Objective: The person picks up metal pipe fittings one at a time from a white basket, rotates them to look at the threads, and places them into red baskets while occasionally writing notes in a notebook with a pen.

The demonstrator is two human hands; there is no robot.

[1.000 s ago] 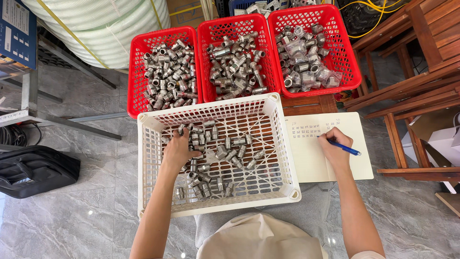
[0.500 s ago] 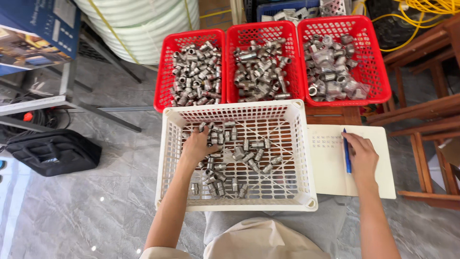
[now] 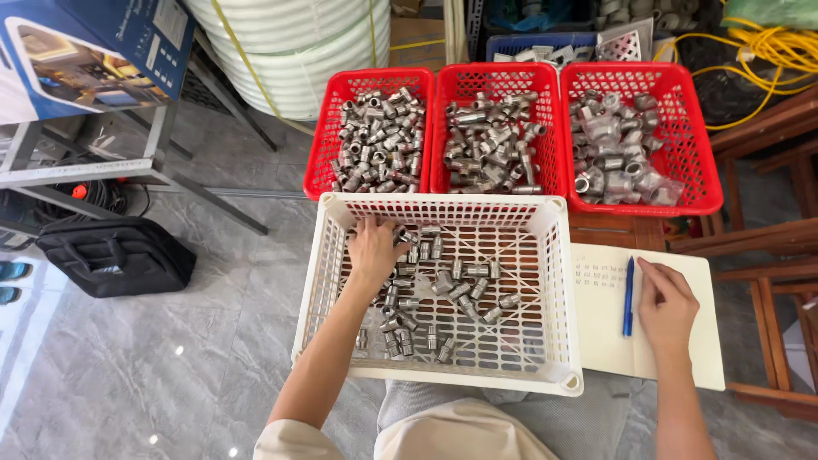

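Fingers of the left hand (image 3: pixel 375 250) curl loosely down into a white slatted basket (image 3: pixel 558 294), their tips among the small silver metal pipe fittings (image 3: pixel 434 294) heaped at the basket's back left corner; whether they pinch any one piece cannot be told. The fittings lie scattered across the left and middle of the basket floor, with bare slats showing along its right side and front right corner. The left forearm reaches in over the basket's front rim, slanting up from the person's lap, wrist straight, palm down.

To the right of the basket, touching its side, lies an open notebook (image 3: pixel 699 341) with some writing at the top of the page. The right hand (image 3: pixel 669 307) rests on that page, fingers gently bent and pressed together, fingertips against a blue pen (image 3: pixel 629 296) that lies upright along the page just left of the hand. The grip looks slack rather than tight. The right forearm comes straight up from the lower edge.

Behind the white basket, three red baskets (image 3: pixel 498 132) stand side by side, each filled with more silver fittings. Left of it, on the grey tiled floor, sits a black bag (image 3: pixel 115 255).
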